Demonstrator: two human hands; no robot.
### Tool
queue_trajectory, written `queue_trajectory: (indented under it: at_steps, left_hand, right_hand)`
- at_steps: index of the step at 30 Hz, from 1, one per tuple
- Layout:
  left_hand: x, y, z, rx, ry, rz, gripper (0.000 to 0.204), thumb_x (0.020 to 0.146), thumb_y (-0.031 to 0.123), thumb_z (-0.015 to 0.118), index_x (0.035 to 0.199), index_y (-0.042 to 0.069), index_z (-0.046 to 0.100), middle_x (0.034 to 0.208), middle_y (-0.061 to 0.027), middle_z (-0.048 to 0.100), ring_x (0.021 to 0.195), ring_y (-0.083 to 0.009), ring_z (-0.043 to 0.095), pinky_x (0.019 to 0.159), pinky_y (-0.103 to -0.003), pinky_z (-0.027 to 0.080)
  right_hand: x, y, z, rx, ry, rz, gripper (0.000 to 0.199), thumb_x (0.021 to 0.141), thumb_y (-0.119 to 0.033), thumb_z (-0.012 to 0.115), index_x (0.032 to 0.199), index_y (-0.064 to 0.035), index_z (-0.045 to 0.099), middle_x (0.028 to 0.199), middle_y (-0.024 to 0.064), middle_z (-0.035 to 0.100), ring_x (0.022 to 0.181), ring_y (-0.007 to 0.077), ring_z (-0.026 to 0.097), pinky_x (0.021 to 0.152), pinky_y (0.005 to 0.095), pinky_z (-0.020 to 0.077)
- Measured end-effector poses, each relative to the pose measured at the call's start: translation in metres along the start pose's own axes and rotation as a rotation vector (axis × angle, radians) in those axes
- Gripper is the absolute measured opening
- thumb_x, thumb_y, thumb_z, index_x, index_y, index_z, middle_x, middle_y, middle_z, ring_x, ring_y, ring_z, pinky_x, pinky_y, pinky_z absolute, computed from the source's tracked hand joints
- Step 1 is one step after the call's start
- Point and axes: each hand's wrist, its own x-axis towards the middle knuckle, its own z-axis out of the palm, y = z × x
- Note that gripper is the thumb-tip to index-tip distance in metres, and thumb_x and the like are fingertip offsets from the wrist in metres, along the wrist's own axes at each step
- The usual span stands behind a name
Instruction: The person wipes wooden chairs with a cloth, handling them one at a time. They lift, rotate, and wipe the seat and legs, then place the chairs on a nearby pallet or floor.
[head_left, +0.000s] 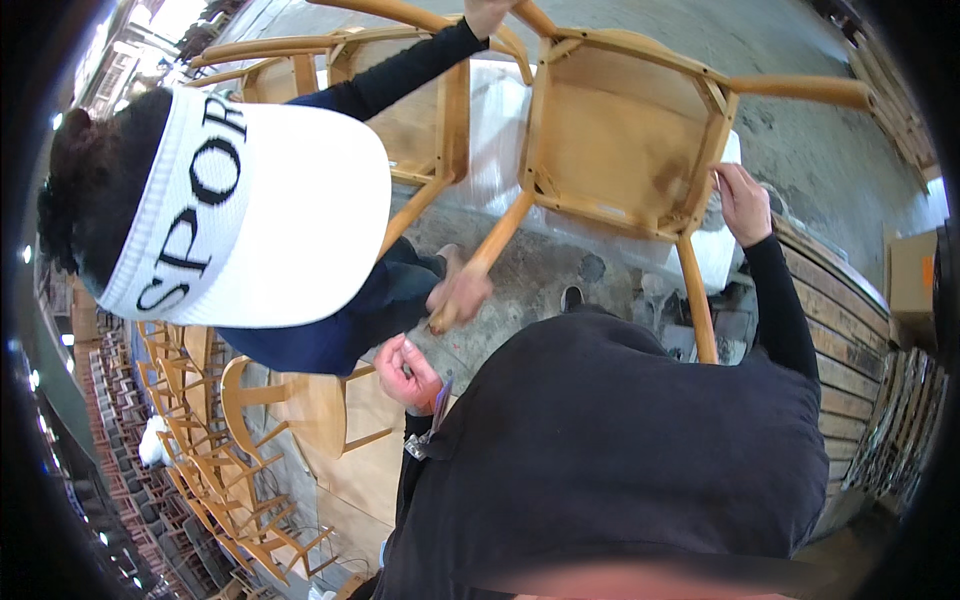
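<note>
At right of upturned chair: right hand touching, apparently steadying
By its leg: left hand curled, both grips unclear

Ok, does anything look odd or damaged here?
Yes: a dark patch on the upturned wooden chair, near the person's right hand. It contrasts with the paler wood; stain or shadow, I can't tell.
</note>
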Motion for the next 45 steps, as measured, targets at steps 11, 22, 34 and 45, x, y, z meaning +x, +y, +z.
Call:
queue_trajectory:
  at_steps: [11,22,34,45]
  left_hand:
    - [-0.133,-0.068,-0.167,0.379,-0.896,-0.477,0.020,0.088,0.013,0.063,0.108,0.011,0.062,0.075,-0.0125,0.065,0.067,-0.0200,0.064,0.062,-0.030,0.049]
    - [-0.186,-0.083,-0.237,0.259,-0.998,-0.673,0.019,0.088,0.014,0.063,0.107,0.010,0.062,0.075,-0.0121,0.065,0.067,-0.0195,0.064,0.062,-0.030,0.049]
    - [-0.203,-0.078,-0.219,0.210,-1.044,-0.751,0.019,0.087,0.015,0.064,0.105,0.010,0.063,0.074,-0.0116,0.065,0.067,-0.0190,0.064,0.062,-0.030,0.049]
    - [-0.212,-0.075,-0.225,0.177,-1.050,-0.785,0.018,0.087,0.015,0.065,0.104,0.009,0.063,0.074,-0.0111,0.066,0.067,-0.0186,0.064,0.061,-0.030,0.049]
  right_hand:
    - [-0.201,-0.075,-0.047,0.892,0.155,0.808,0.021,0.101,-0.018,0.050,0.108,-0.0002,0.058,0.099,0.0083,0.063,0.090,0.0189,0.067,0.079,0.0288,0.0547]
    - [-0.211,-0.145,-0.051,0.850,0.204,0.595,0.016,0.099,-0.013,0.052,0.105,0.0002,0.060,0.099,0.0068,0.064,0.083,0.0157,0.068,0.076,0.0256,0.0524]
    - [-0.209,-0.152,-0.050,0.521,0.353,0.520,0.014,0.097,-0.009,0.052,0.104,0.0003,0.061,0.097,0.0079,0.066,0.083,0.0136,0.068,0.075,0.0248,0.0501]
    - [-0.208,-0.159,-0.054,0.408,0.338,0.532,0.017,0.089,0.003,0.050,0.102,-0.0014,0.061,0.090,0.0105,0.065,0.075,0.0185,0.070,0.068,0.0284,0.0525]
